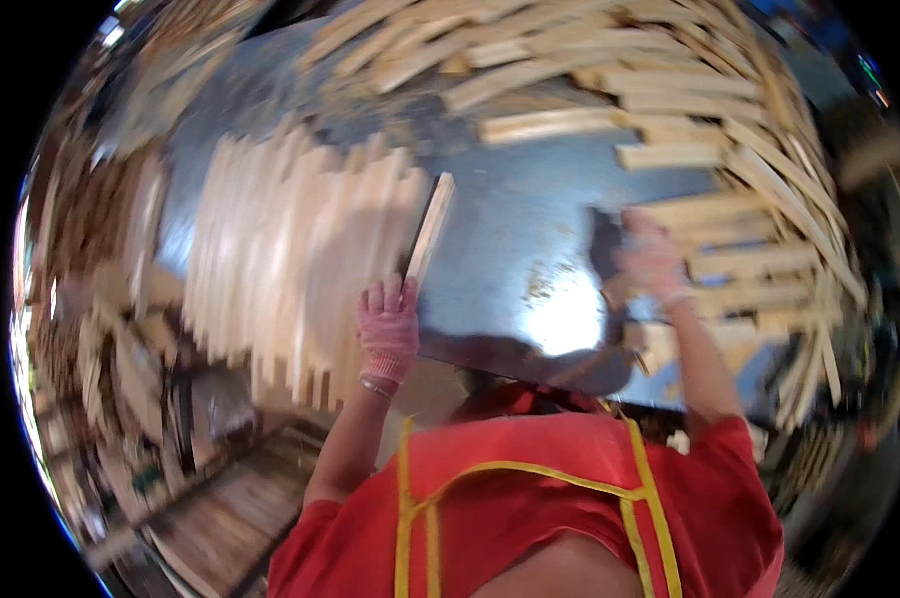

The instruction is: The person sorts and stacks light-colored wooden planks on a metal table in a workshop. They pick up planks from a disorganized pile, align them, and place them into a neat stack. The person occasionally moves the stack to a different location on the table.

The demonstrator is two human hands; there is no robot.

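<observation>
My left hand [387,324], in a pale pink knit glove, lies at the near right edge of a row of light wooden strips [280,244] set side by side. Its fingers are stretched out, with the fingertips beside the lower end of a single wooden strip [433,224]. That strip lies slightly tilted, a narrow gap apart from the row. My right hand [653,257], gloved too, is over the metal table [510,214] at the left ends of a loose pile of wooden strips [754,261]. Motion smears its fingers, so their grip is unclear.
More strips lie heaped along the far side [539,55] and curve round to the right. Stacked wood pieces [96,214] stand at the left, beyond the table. A wooden pallet-like surface [236,518] sits lower left. Sawdust specks [549,284] dot the tabletop.
</observation>
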